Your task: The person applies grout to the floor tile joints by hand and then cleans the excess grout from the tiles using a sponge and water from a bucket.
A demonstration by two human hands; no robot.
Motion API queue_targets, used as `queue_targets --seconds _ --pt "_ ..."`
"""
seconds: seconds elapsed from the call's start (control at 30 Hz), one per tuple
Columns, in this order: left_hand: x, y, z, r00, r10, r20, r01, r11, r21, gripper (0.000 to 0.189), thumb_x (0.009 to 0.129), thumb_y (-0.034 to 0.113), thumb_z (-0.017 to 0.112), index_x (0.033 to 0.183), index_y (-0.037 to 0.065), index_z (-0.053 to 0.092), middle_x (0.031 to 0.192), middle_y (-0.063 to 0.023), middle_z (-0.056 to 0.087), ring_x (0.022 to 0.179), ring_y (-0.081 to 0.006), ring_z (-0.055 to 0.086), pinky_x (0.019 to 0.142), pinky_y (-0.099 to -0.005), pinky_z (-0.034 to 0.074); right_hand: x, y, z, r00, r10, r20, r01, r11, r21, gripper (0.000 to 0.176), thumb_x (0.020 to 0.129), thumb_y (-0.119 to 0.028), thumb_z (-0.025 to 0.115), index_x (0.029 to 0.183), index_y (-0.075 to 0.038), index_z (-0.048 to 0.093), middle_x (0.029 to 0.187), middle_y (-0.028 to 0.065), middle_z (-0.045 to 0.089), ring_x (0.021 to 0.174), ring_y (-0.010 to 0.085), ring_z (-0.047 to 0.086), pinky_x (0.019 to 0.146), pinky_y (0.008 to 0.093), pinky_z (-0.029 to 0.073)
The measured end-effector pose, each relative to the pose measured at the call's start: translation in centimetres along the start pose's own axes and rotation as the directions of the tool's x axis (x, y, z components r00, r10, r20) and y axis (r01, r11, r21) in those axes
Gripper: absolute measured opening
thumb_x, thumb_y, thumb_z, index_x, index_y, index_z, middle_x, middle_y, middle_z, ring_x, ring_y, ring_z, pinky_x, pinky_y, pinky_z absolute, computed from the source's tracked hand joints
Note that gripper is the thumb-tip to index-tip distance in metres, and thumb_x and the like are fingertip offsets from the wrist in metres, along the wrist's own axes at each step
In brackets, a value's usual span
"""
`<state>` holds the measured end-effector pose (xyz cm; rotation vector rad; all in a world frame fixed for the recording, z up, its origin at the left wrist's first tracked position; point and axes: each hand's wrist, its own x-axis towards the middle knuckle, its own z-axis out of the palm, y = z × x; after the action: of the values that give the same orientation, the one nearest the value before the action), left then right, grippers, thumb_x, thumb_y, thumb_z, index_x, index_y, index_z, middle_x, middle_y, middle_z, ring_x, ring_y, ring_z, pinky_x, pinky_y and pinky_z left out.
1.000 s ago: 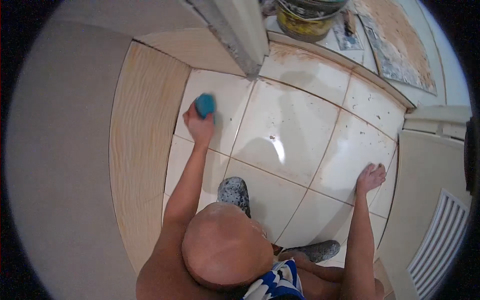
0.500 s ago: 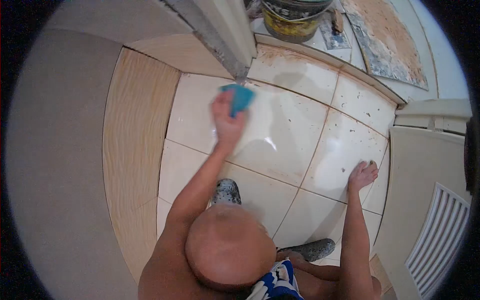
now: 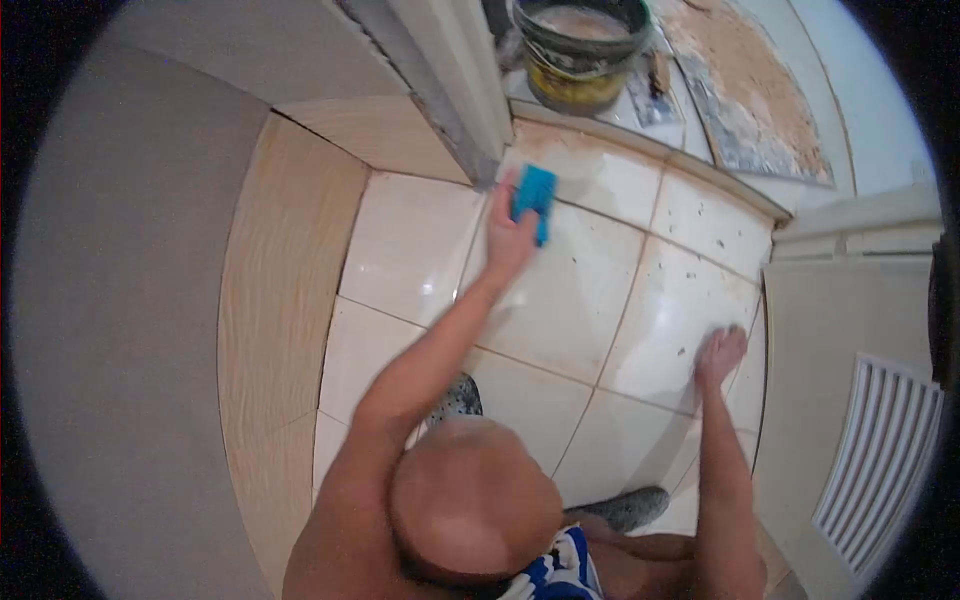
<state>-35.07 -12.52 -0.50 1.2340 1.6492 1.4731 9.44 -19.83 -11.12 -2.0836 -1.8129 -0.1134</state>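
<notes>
A blue sponge or cloth is in my left hand, its fingers closed round the near and left side. It is against the wet tile floor, just right of the foot of the door frame. My right hand rests flat on a tile at the right, near the door panel, with its fingers stretched out and slightly blurred. Brown smears and small dark specks lie on the tiles around the hands.
Past a raised sill stand a dark and yellow bucket with cloudy liquid and a board covered in brownish material. A louvred door is at the right, wood-look tile at the left. My knee and speckled shoes are below.
My left hand has moved right with the blue sponge or cloth, away from the frame's foot. My right hand stays in about the same place. The view has shifted slightly, showing more of the bucket.
</notes>
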Motion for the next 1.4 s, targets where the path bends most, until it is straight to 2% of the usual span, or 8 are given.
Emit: queue_targets --seconds 0.27,0.47,0.63,0.97,1.07,1.13,1.23,1.4 --pt "-0.1 11.7 -12.0 0.622 -0.079 0.779 -0.660 0.482 0.576 0.073 0.076 0.010 0.061 0.144 0.018 0.037 0.133 -0.0234 0.042 0.116 -0.0413 0.046 0.103 -0.0463 0.039 9.0 -0.7 -14.2 0.686 -0.468 0.558 0.387 0.883 0.265 0.035 0.094 -0.026 0.046 0.115 0.001 0.048 0.104 0.0227 0.048 0.102 0.0393 0.047 0.093 0.0479 0.036" --pt "-2.8 0.1 -16.8 0.808 -0.563 0.176 -0.067 0.209 0.976 0.067 0.080 0.018 0.056 0.142 0.004 0.035 0.136 -0.0275 0.040 0.121 -0.0433 0.042 0.103 -0.0505 0.036 0.3 4.4 -16.3 0.673 -0.238 0.700 0.025 0.953 0.300 0.030 0.094 -0.018 0.044 0.116 0.002 0.046 0.103 0.0213 0.045 0.099 0.0381 0.048 0.088 0.0449 0.040" --pt "-17.9 -3.6 -9.1 0.897 -0.376 -0.232 0.377 0.377 0.846 0.077 0.077 0.011 0.060 0.145 0.000 0.027 0.134 -0.0281 0.042 0.119 -0.0431 0.041 0.104 -0.0479 0.031 -12.4 6.0 -15.9 0.655 -0.106 0.748 -0.263 0.896 0.358 0.036 0.096 -0.025 0.043 0.118 0.003 0.044 0.105 0.0210 0.044 0.096 0.0353 0.048 0.088 0.0424 0.041" --pt "-22.2 3.4 11.6 0.945 0.133 0.300 -0.240 0.902 0.359 0.064 0.084 0.009 0.050 0.145 0.005 0.032 0.143 -0.0127 0.041 0.128 -0.0293 0.041 0.109 -0.0411 0.030 -23.7 0.1 -15.7 0.690 -0.164 0.704 -0.436 0.683 0.587 0.039 0.094 -0.030 0.051 0.117 0.001 0.046 0.099 0.0188 0.045 0.084 0.0304 0.048 0.079 0.0417 0.043" --pt "-18.3 1.0 0.1 0.952 -0.081 -0.296 0.145 0.969 0.202 0.050 0.085 0.000 0.048 0.135 0.002 0.044 0.115 -0.0057 0.055 0.102 -0.0176 0.055 0.082 -0.0332 0.049 -24.1 0.0 -16.4 0.673 -0.277 0.686 -0.318 0.729 0.606 0.030 0.092 -0.020 0.046 0.114 0.000 0.046 0.095 0.0175 0.047 0.084 0.0304 0.049 0.076 0.0403 0.043" --pt "-18.6 -2.1 -10.8 0.897 -0.014 -0.442 0.388 0.506 0.770 0.054 0.075 0.004 0.054 0.128 -0.003 0.052 0.100 -0.0171 0.063 0.095 -0.0321 0.059 0.085 -0.0404 0.047 -24.5 -0.2 -16.1 0.737 -0.387 0.554 -0.095 0.753 0.652 0.031 0.089 -0.021 0.050 0.113 0.000 0.049 0.096 0.0198 0.049 0.082 0.0356 0.052 0.071 0.0444 0.044" --pt "-23.5 -6.8 -10.9 0.900 -0.066 -0.431 0.431 0.283 0.857 0.058 0.074 0.005 0.055 0.131 -0.004 0.049 0.108 -0.0222 0.062 0.095 -0.0384 0.057 0.087 -0.0448 0.046 -25.4 -0.1 -15.1 0.757 -0.425 0.496 -0.031 0.735 0.678 0.031 0.086 -0.019 0.053 0.111 0.000 0.050 0.098 0.0208 0.050 0.082 0.0384 0.053 0.070 0.0474 0.044" --pt "-27.2 0.6 8.1 0.985 -0.132 -0.107 0.170 0.743 0.648 0.070 0.077 0.003 0.054 0.144 0.004 0.036 0.110 -0.0213 0.057 0.095 -0.0362 0.051 0.092 -0.0419 0.041 -25.5 0.0 -15.5 0.716 -0.385 0.582 -0.107 0.764 0.637 0.036 0.081 -0.020 0.059 0.111 -0.002 0.049 0.101 0.0205 0.049 0.088 0.0397 0.052 0.075 0.0507 0.044"
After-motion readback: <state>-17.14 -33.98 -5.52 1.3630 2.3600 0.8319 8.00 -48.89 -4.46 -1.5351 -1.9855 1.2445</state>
